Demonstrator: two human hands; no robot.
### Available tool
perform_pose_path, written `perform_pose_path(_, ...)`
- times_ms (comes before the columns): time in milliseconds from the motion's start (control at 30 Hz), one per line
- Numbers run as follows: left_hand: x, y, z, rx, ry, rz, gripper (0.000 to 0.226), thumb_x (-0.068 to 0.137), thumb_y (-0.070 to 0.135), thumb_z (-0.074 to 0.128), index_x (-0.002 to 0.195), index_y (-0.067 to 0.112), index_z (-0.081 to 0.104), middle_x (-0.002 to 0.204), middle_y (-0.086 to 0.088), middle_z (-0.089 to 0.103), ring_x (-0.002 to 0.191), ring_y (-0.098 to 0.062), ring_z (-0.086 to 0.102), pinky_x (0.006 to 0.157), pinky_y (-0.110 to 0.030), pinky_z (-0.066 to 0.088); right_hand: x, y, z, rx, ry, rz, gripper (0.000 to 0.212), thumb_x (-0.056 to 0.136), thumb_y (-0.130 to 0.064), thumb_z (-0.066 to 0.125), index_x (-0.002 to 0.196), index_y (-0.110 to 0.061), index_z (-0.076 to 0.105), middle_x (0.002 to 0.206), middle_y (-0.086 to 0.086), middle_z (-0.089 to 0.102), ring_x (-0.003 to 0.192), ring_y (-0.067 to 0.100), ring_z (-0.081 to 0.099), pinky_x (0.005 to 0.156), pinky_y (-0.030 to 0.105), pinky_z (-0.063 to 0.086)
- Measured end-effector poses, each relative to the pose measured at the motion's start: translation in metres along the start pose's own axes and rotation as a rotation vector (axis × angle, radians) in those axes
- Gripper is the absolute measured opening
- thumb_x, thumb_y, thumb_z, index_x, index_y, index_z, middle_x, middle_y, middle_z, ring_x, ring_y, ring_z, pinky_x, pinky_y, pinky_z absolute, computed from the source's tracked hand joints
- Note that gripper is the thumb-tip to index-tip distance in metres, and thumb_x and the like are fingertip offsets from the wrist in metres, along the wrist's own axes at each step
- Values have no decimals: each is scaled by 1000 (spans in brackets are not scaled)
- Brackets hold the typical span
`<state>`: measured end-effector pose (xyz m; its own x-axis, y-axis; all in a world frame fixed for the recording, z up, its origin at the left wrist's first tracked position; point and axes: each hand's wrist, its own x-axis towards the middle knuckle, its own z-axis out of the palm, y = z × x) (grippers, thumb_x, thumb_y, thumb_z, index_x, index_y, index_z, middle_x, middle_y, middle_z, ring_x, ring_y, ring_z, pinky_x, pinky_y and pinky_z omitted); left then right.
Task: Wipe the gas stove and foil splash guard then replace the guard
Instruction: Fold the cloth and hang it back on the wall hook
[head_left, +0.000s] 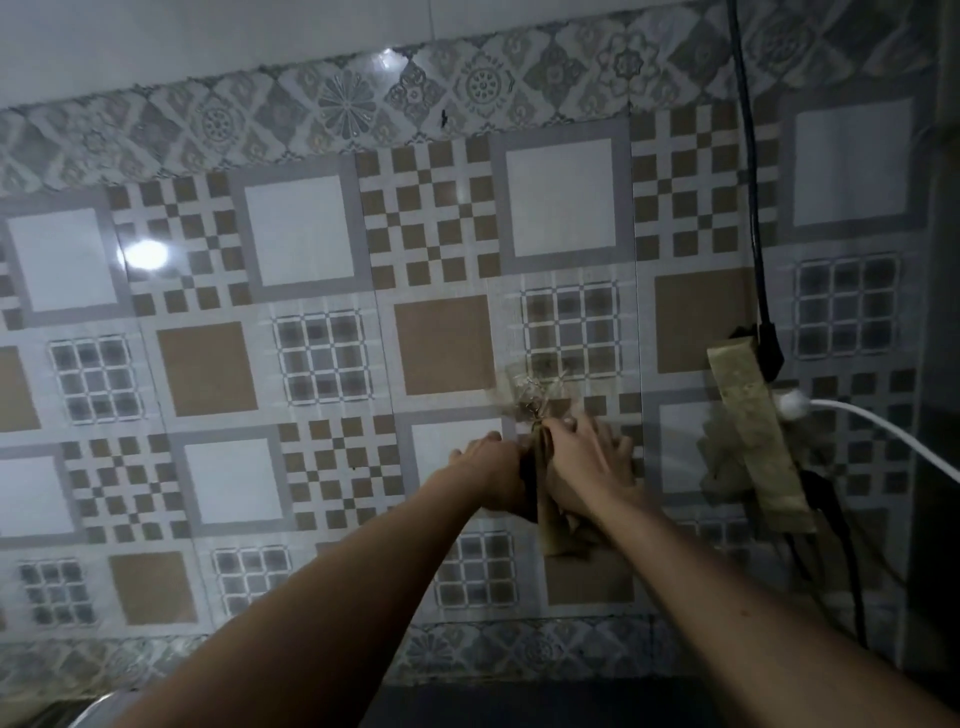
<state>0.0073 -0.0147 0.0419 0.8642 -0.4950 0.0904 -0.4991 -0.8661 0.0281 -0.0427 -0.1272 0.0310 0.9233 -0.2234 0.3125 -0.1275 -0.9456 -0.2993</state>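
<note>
Two hands at tiled wall (311, 364): left hand (493, 478) grips crumpled brownish sheet (550, 525), blurred; right hand (592, 467) splayed flat on it.

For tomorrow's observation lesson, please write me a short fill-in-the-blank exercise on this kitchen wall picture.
1. Both hands meet at a crumpled brownish ___ against the tiled wall.
2. The power strip hangs to the ___ of the right hand.
3. The plug in the strip has a ___ cable.
4. The left hand is ___ the right hand.

Answers: sheet; right; white; beside
</note>
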Motion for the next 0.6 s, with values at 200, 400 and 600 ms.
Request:
perform_pose_path(200,-58,-4,-23,192,-121,-12,51,96,19,48,146,17,39,150,-14,33,139,-35,32,113,-57,22,-28,-18,-21,-104,3,42,63,85,-31,58,141,-18,32,143,15,35,129,36,36,107,51,25)
perform_pose_path(400,-144,-24,-45,234,-61,-9,50,97,20,48,145,18,38,145,-10,41,135,-30,39,112,-52,29,-86,-55,-47,-105,4,-155,67,86,-14,54,146,-20,24,144,12,35,133,33,34,111,56,20)
perform_pose_path(600,-268,-60,-32,-23,98,-37,39,96,26,52,134,20,53,134,-3,59,119,-18,56,101,-34,45,-174,-115,-54,-97,-226,-366,53,89,-25,54,140,-25,36,136,4,47,124,26,46,107,50,30)
